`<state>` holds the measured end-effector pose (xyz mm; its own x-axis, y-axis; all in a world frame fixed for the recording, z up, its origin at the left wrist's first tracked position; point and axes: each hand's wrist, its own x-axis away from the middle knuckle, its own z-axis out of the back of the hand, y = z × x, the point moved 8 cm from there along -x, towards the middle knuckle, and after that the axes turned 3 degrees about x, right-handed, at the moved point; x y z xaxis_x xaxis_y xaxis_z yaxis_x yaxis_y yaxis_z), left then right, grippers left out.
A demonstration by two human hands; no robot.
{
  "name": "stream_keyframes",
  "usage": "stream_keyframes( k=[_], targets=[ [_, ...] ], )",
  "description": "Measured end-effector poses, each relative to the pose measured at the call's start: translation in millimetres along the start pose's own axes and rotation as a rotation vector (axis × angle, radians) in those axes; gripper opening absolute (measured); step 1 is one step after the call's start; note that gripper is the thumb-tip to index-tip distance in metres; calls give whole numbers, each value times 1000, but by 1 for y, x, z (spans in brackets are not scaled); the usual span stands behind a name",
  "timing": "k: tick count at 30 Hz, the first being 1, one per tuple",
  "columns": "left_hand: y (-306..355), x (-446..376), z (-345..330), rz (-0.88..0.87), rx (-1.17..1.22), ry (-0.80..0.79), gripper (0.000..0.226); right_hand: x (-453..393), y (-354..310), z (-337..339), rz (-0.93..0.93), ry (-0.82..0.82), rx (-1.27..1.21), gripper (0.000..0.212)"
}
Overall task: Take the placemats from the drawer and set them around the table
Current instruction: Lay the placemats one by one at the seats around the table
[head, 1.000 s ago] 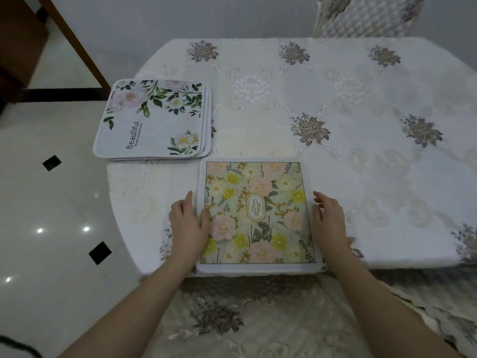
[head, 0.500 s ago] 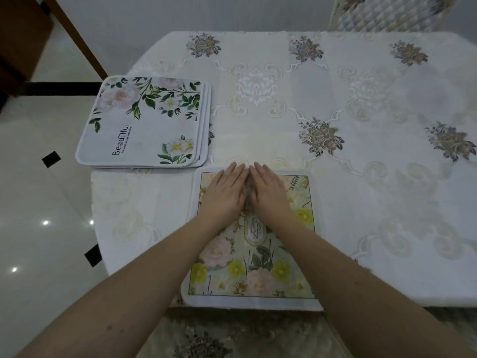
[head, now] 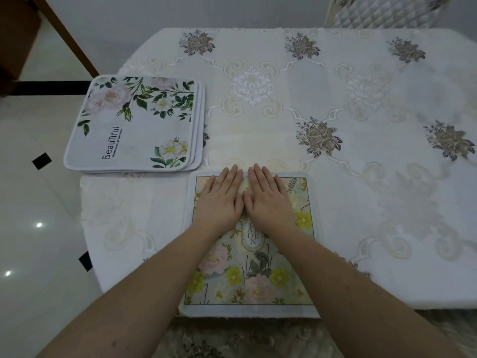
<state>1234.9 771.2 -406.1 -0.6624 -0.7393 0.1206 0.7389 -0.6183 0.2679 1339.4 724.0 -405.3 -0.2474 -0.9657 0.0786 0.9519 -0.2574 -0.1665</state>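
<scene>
**A:** Where did the placemats sit at that point?

**B:** One placemat [head: 251, 254], the floral one with "Garden" in an oval, lay flat at the near edge of the table [head: 387, 177], its front border just at the table's lip. The rest were a stack of placemats [head: 134, 125] near the table's left corner, the top one printed "Beautiful", their right edges fanned slightly and the stack's left side hanging a little past the table edge

**A:** And the hands?

**B:** Both were flat on the far half of the laid mat, side by side and touching at the thumbs. The left hand [head: 219, 200] and the right hand [head: 268, 200] had fingers straight and spread a little, palms down, pressing rather than gripping anything; the fingertips reached the mat's far border

**A:** How would you have judged the mats to handle?

**B:** Light and thin, I'd have said, with a bound white rim and some body, since the stack's overhanging side didn't droop. Flexible though, not rigid. The cloth under them was embroidered fabric, so I'd have expected a mat to drag it and wrinkle it if slid

**A:** So where to take hold?

**B:** At the stack's fanned right edge, peeling off the top one by a corner, then carrying it by two opposite sides
</scene>
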Motion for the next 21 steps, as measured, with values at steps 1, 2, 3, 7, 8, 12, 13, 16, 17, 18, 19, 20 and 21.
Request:
stream_keyframes(
  k=[1, 2, 3, 7, 8, 12, 13, 16, 17, 18, 19, 20, 21],
  targets=[
    [-2, 1, 0, 10, 7, 1, 71, 1, 3, 0, -14, -8, -4, 67],
    [-5, 2, 1, 18, 8, 1, 72, 2, 7, 1, -27, -10, -5, 69],
    [-7, 2, 1, 23, 5, 0, 73, 3, 11, 2, -40, -7, -5, 70],
    [-20, 8, 3, 48, -9, -3, 75, 9, 30, 6, -82, -4, 20, 70],
    [-23, 10, 5, 61, -10, -4, 76, 11, 36, 8, -90, 0, 16, 70],
    [-31, 15, 10, 84, -7, 3, 78, 21, 64, 11, -129, 0, 15, 69],
    [-31, 15, 9, 80, -1, 2, 79, 23, 70, 12, -138, 0, 20, 69],
    [-31, 14, 8, 77, 6, 8, 79, 25, 78, 13, -153, -7, 9, 68],
    [-32, 14, 9, 80, 6, 13, 79, 25, 78, 13, -154, -9, 6, 68],
    [-34, 15, 9, 86, 5, 18, 80, 25, 78, 13, -161, -11, 4, 69],
    [-37, 16, 10, 92, 5, 24, 80, 25, 78, 13, -172, -7, 3, 69],
    [-40, 17, 11, 98, 6, 29, 80, 25, 79, 13, -186, -1, 5, 70],
    [-43, 19, 12, 100, 5, 30, 79, 26, 79, 13, -197, 4, 8, 71]
  ],
)
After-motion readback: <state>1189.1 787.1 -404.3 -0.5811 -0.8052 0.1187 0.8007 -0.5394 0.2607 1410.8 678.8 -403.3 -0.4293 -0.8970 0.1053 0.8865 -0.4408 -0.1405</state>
